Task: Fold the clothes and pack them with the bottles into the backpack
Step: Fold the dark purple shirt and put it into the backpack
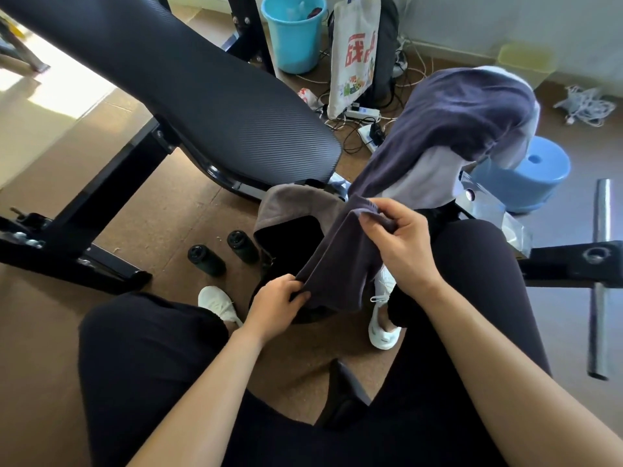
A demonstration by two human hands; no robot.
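We see the left hand [274, 301] just in front of the backpack [286, 241], fingers curled, pinching the lower corner of a dark purple garment [340, 264]. The right hand [401, 244], to the right of the backpack & a bit higher, pinches the garment's hem btw thumb & fingertips. So both hands hold the same piece, w/ the cloth stretched btw them & hanging across the backpack's right side. The rest of the garment runs up & away to the far right of the backpack, draped over smth we can't make out; a paler layer shows beneath it there.

The backpack is black & sits on the floor [141, 217], w/ the person's left shoe [219, 303] to its front left & the right shoe [382, 328] to its front right. A grey cloth [296, 200] lies over the backpack's top edge. Just left of the backpack a black bottle [242, 246] stands upright, & a second bottle [206, 260] stands a little further left, near it but not touching.

Behind the backpack we see a black ribbed pad [202, 89] on a dark frame. Further behind are a blue bucket [293, 32], a printed tote bag [354, 55] & a power strip [362, 112] w/ tangled cables. Well off to the backpack's right stands a blue stool [526, 173], & beyond that a metal bar [600, 281]
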